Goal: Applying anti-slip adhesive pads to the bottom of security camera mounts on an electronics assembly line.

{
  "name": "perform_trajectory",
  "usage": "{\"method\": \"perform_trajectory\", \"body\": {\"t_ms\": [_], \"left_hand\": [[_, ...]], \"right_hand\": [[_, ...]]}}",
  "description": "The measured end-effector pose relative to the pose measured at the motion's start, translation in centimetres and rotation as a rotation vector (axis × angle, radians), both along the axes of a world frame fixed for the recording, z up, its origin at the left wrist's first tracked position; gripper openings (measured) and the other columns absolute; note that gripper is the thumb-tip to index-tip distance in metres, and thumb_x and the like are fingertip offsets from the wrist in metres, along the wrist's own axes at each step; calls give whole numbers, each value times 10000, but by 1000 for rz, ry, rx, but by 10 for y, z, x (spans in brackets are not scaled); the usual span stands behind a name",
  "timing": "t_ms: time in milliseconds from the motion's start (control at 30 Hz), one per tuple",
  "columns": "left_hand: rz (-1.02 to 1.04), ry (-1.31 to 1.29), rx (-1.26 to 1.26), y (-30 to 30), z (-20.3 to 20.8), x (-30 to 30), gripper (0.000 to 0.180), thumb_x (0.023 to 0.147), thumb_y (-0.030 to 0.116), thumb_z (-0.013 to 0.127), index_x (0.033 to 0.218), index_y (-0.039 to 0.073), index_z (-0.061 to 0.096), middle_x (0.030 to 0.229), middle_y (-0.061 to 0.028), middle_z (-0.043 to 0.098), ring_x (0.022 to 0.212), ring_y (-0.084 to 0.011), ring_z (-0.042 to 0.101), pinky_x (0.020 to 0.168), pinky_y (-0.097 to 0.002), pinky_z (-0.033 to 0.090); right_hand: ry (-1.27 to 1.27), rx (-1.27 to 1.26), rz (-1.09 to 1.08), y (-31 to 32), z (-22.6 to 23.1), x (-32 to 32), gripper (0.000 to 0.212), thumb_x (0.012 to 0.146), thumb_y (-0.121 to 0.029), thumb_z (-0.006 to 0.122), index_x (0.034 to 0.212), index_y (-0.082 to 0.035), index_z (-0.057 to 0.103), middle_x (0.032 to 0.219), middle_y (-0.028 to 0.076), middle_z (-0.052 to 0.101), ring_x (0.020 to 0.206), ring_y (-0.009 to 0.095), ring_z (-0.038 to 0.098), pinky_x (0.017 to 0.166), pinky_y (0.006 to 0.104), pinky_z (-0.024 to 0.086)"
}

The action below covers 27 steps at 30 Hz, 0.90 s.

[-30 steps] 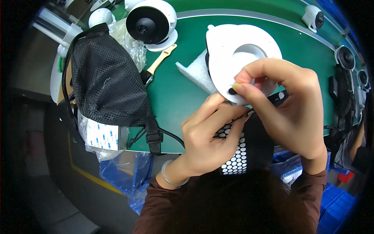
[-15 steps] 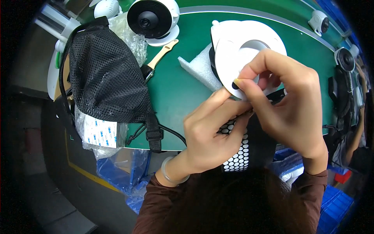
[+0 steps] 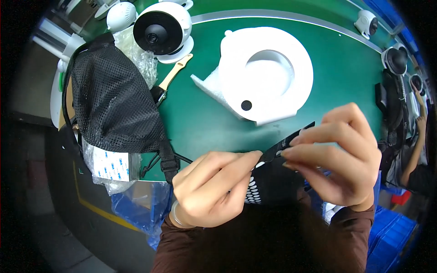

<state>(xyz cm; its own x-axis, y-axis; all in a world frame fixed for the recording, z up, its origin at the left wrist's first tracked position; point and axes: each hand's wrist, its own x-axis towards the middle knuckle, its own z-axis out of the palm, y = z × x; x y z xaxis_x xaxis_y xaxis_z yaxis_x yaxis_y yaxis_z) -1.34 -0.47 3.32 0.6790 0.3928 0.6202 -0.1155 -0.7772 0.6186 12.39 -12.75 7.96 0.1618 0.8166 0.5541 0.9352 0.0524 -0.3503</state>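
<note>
Both hands pinch one thin black strip (image 3: 291,142) just above the near edge of the green counter (image 3: 346,68): the left hand (image 3: 214,186) grips its lower end and the right hand (image 3: 337,159) its upper part. Beyond them, a white round foam holder (image 3: 266,75) lies on the counter, with a black mesh bag (image 3: 114,104) at the left.

From my remote seat: the left hand (image 3: 214,189) and right hand (image 3: 334,157) pinch a thin black strip (image 3: 287,142) between their fingers (image 3: 298,139) above the green table (image 3: 200,123), near a white round foam holder (image 3: 266,75) and a black mesh bag (image 3: 114,102).
</note>
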Motion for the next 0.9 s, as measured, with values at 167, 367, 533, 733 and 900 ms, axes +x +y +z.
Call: {"method": "perform_trajectory", "body": {"t_ms": [167,367,533,733,900], "left_hand": [[-44,-15,121,1,-1,1,296,518,-90,591,804,-25,628,706,-86,584,540,-170,550,491,-238,449],[-94,-58,246,1,-2,6,302,514,-77,572,812,-44,612,751,-93,596,556,-173,550,507,-229,453],[-124,-77,295,-1,3,8,292,511,-78,574,800,-50,610,744,-97,591,555,-172,547,501,-231,450],[-146,-37,290,-1,-1,8,303,493,-61,569,794,-61,604,752,-109,586,558,-177,544,496,-237,450],[-132,-63,346,1,-2,10,321,484,-46,561,801,-65,602,759,-111,586,561,-174,544,500,-233,453]], "right_hand": [[-175,53,-6,-4,-9,-1,213,527,-100,704,733,-112,652,748,-4,582,650,170,470,542,264,394],[-230,35,0,-5,-4,0,211,534,-110,703,739,-122,654,734,-4,564,639,168,455,536,259,390],[-71,18,94,-2,2,10,169,549,-66,662,710,-112,650,694,11,538,620,163,453,527,249,359],[246,26,100,2,10,26,125,530,-51,666,648,-45,622,633,25,571,564,141,450,513,244,324],[49,-10,136,0,-2,16,174,538,-131,730,695,-127,655,659,-8,471,578,125,401,454,221,271]]}}
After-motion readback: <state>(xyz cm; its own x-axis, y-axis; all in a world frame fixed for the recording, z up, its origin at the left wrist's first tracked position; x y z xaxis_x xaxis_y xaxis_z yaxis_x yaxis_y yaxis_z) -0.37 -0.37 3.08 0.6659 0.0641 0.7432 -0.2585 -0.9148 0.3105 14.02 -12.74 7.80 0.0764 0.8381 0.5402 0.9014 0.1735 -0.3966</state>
